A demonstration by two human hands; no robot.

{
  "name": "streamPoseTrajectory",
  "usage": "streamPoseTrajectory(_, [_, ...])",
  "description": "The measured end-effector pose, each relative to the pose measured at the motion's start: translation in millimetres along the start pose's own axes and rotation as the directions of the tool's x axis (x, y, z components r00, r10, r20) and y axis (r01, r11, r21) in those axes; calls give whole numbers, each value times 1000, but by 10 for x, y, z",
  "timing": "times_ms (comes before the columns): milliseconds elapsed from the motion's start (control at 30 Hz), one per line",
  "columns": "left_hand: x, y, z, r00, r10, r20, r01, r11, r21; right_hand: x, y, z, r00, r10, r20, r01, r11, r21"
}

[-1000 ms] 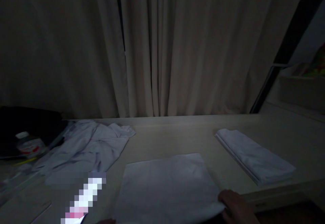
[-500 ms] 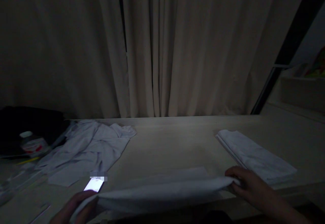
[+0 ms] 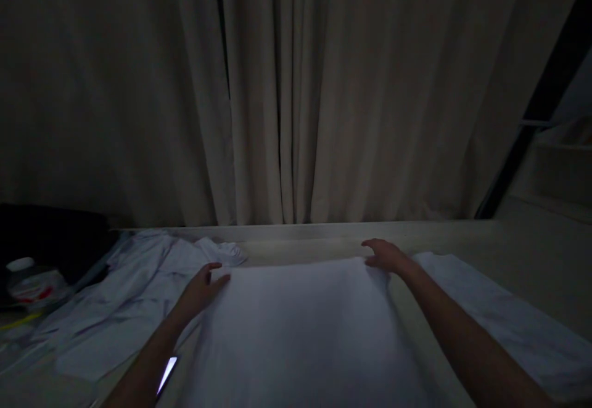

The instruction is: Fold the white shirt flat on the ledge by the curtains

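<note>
A white cloth point(image 3: 300, 328) stretches out before me toward the back of the table, its far edge nearly straight. At its far left corner is my left hand point(image 3: 201, 291), thumb and forefinger apart. My right hand point(image 3: 386, 257) is at the far right corner, its thumb close to the cloth and its fingers spread above. Left of the cloth lies a crumpled white garment point(image 3: 139, 291), partly behind my left forearm. To the right, a folded white cloth point(image 3: 490, 309) is partly covered by my right forearm.
A lit phone point(image 3: 167, 374) lies by my left forearm. Farther left stand a white-capped bottle point(image 3: 34, 285) and a dark bag or cloth point(image 3: 55, 241). Beige curtains point(image 3: 300, 100) hang behind the table point(image 3: 296, 248). The scene is dim.
Both hands have moved forward and away from me, drawing the white cloth out flat from a gathered band. Their pinch on its edge has opened. The view has shifted slightly.
</note>
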State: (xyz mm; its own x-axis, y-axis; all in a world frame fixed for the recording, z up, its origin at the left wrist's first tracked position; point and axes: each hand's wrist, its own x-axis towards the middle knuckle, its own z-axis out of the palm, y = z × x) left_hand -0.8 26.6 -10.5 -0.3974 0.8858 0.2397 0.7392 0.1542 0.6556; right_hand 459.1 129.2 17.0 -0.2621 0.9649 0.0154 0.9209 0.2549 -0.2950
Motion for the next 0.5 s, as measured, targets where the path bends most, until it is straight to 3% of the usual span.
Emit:
streamPoseTrajectory(100, [-238,-400,475,999,-10,35,8,999,45,-11,242,707,992,124,-16,-124,992,3])
streamPoseTrajectory(200, [-792,-841,843,982,47,181,-81,979,186,-383,490,1337,970,220,99,-223,975,18])
streamPoseTrajectory(267, [-1148,-1089,999,965,26,260,-105,949,299,-670,615,1640,944,285,164,-291,957,9])
streamPoseTrajectory(400, [-1532,-1339,1113,969,-90,229,-12,912,409,-1026,689,1937,886,424,188,-437,899,37])
streamPoseTrajectory(500, [-1604,-1354,1140,983,-41,178,-45,890,455,-1103,616,1997,850,480,216,-502,863,54])
